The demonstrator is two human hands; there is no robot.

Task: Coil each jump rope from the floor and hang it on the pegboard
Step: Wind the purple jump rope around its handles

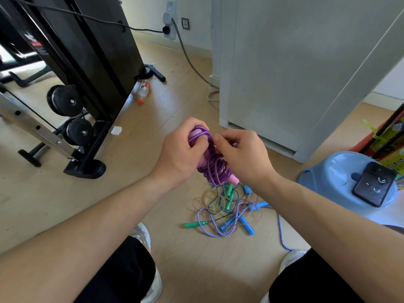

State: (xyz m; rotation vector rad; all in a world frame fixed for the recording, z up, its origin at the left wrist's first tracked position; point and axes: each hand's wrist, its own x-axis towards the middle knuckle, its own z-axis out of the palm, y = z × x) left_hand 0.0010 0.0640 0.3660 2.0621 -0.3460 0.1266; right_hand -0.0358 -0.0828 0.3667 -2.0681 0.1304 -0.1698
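Observation:
A purple jump rope point(213, 167) with pink handles is bunched in tight coils between both hands, above the floor. My left hand point(183, 152) grips the pink handles and the top loop of the cord. My right hand point(240, 154) pinches a strand at the bundle's upper right. Below on the wooden floor lies a tangle of other jump ropes point(227, 213): green handles, blue handles, a thin orange cord and a blue-white braided cord. No pegboard is in view.
A black folded exercise machine point(76, 73) stands at the left. A grey cabinet point(295, 68) stands behind the hands. At the right a blue plastic stool point(328, 178) carries a dark phone point(375, 183). A small bottle point(143, 89) lies on the floor.

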